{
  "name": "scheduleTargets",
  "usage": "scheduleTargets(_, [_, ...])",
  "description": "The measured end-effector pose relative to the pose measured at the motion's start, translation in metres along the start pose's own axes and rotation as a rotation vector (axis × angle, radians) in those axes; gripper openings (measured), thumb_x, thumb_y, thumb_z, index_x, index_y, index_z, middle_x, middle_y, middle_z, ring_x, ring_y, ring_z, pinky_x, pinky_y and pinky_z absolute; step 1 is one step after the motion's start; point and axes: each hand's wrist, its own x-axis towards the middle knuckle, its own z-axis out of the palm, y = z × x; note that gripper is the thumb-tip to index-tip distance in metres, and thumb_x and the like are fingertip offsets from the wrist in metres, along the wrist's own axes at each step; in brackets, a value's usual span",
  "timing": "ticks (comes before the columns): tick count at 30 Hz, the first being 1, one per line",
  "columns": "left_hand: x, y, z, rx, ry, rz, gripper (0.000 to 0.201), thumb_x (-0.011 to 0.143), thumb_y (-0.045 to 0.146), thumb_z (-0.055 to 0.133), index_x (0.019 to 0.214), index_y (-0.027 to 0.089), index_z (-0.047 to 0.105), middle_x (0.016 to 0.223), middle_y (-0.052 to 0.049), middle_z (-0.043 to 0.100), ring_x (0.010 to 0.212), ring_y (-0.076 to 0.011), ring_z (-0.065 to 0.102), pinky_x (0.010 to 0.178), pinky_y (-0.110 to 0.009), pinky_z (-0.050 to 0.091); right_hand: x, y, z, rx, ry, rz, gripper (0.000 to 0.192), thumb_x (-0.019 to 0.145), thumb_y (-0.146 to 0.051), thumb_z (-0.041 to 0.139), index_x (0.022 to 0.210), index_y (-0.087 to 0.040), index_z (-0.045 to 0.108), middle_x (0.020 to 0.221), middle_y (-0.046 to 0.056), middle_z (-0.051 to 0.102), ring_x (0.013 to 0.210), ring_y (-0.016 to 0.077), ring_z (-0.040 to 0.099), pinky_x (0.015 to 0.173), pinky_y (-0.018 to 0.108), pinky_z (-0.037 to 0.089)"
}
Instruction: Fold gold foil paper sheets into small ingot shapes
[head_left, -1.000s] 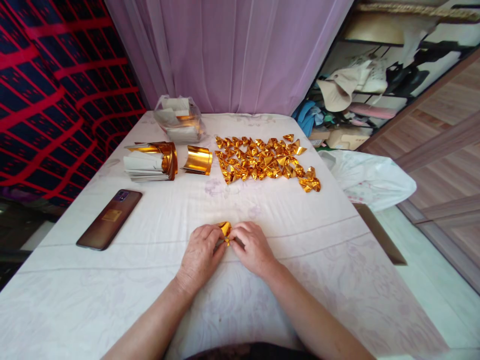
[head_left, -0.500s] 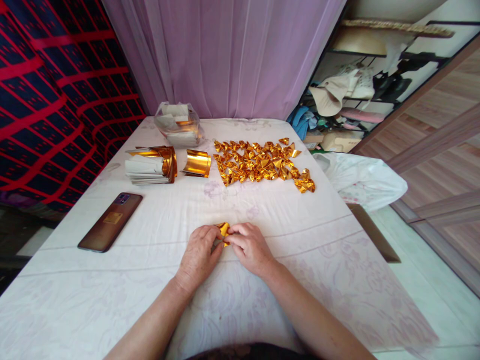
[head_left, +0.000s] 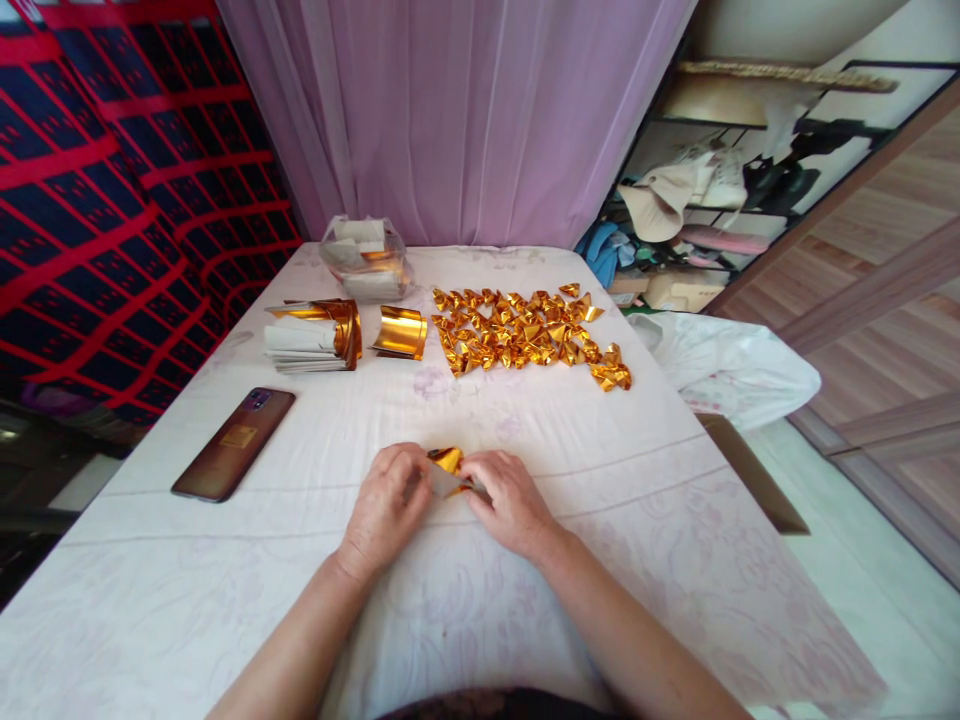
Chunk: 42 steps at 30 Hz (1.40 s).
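1. Pinching the gold foil paper (head_left: 450,460) from opposite sides: your left hand (head_left: 388,500) and right hand (head_left: 511,502), each grip closed.
2. It's between them, at your tabletop's (head_left: 465,620) near middle.
3. Folded foil pieces (head_left: 531,334) lie far right.

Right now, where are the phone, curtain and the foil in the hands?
Phone (head_left: 229,456), head view, on its back.
Curtain (head_left: 457,125), head view, on its middle.
Foil (head_left: 451,460), head view, on its gold side.

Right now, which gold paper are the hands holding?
The creased gold piece between the left hand and right hand. Only it is held; the folded gold pieces, small gold stack, larger stack and bagged papers lie farther back.
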Motion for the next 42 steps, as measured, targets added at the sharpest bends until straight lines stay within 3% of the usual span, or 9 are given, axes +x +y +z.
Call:
scheduleTargets(2, [0.002,-0.010,-0.007,0.070,0.002,0.026,0.018,0.085,0.011,0.047,0.096,0.021,0.058,0.109,-0.009,0.064,0.102,-0.0220,0.060,0.088,-0.040,0.050,-0.001,-0.001,0.000,-0.004,0.014,-0.006,0.020,0.080,-0.005,0.062,0.094,-0.020,0.063,0.103,0.005,0.069,0.098,0.0214,0.060,0.087,0.038,0.045])
scheduleTargets(6, [0.003,-0.023,-0.011,0.192,-0.157,0.058,0.027,0.084,0.008,0.046,0.095,0.024,0.064,0.127,-0.006,0.064,0.123,-0.0281,0.054,0.103,-0.057,0.038,-0.004,-0.002,-0.002,-0.052,0.026,-0.064,0.013,0.085,-0.010,0.060,0.089,-0.022,0.063,0.106,0.005,0.069,0.100,0.0213,0.061,0.087,0.038,0.046])
scheduleTargets(8, [0.003,-0.026,-0.011,0.198,-0.206,0.031,0.028,0.084,0.011,0.048,0.103,0.025,0.062,0.130,-0.006,0.063,0.126,-0.0285,0.052,0.106,-0.060,0.033,-0.004,-0.001,-0.002,-0.058,0.035,-0.071,0.013,0.086,-0.011,0.060,0.092,-0.022,0.063,0.106,0.005,0.069,0.100,0.0210,0.062,0.087,0.038,0.046])
scheduleTargets(12, [0.004,-0.027,-0.009,0.160,-0.195,-0.030,0.032,0.084,0.018,0.054,0.115,0.023,0.055,0.122,-0.009,0.067,0.122,-0.0271,0.056,0.108,-0.057,0.033,-0.003,0.001,0.000,-0.014,0.073,-0.047,0.010,0.087,-0.013,0.059,0.090,-0.022,0.061,0.100,0.004,0.071,0.095,0.0196,0.063,0.085,0.036,0.047])
scheduleTargets(20, [0.013,-0.020,-0.002,0.141,-0.165,-0.051,0.010,0.086,0.022,0.056,0.096,0.023,0.059,0.098,-0.004,0.071,0.096,-0.0224,0.064,0.104,-0.052,0.035,0.000,0.000,0.006,-0.063,0.092,0.005,0.011,0.087,-0.012,0.058,0.084,-0.022,0.061,0.095,0.004,0.070,0.091,0.0199,0.062,0.082,0.036,0.046])
scheduleTargets(24, [0.015,-0.017,-0.004,0.179,-0.206,0.014,0.010,0.089,0.021,0.055,0.090,0.025,0.065,0.097,-0.002,0.072,0.097,-0.0218,0.064,0.104,-0.054,0.034,-0.001,-0.002,0.002,-0.124,0.066,-0.058,0.013,0.089,-0.013,0.058,0.092,-0.022,0.067,0.103,0.005,0.070,0.093,0.0207,0.062,0.082,0.037,0.047])
scheduleTargets(31, [0.012,-0.023,-0.011,0.205,-0.285,0.123,0.020,0.088,0.025,0.059,0.105,0.029,0.070,0.120,-0.003,0.069,0.122,-0.0256,0.054,0.111,-0.058,0.027,-0.001,-0.001,-0.008,-0.150,-0.008,-0.152,0.015,0.086,-0.017,0.067,0.099,-0.023,0.070,0.105,0.005,0.070,0.096,0.0207,0.063,0.084,0.037,0.049])
scheduleTargets(36, [0.012,-0.024,-0.016,0.195,-0.342,0.168,0.025,0.087,0.027,0.062,0.111,0.030,0.068,0.117,-0.002,0.071,0.118,-0.0241,0.058,0.113,-0.056,0.025,0.002,0.002,-0.009,-0.207,-0.017,-0.208,0.013,0.087,-0.018,0.066,0.098,-0.023,0.072,0.103,0.004,0.071,0.091,0.0192,0.063,0.081,0.035,0.050])
scheduleTargets(42, [0.023,-0.017,-0.021,0.278,-0.396,0.290,0.014,0.088,0.027,0.063,0.100,0.027,0.069,0.108,-0.001,0.073,0.105,-0.0219,0.063,0.110,-0.051,0.030,0.004,0.003,-0.006,-0.314,-0.012,-0.247,0.008,0.089,-0.019,0.064,0.090,-0.021,0.071,0.097,0.004,0.072,0.084,0.0179,0.064,0.074,0.032,0.049])
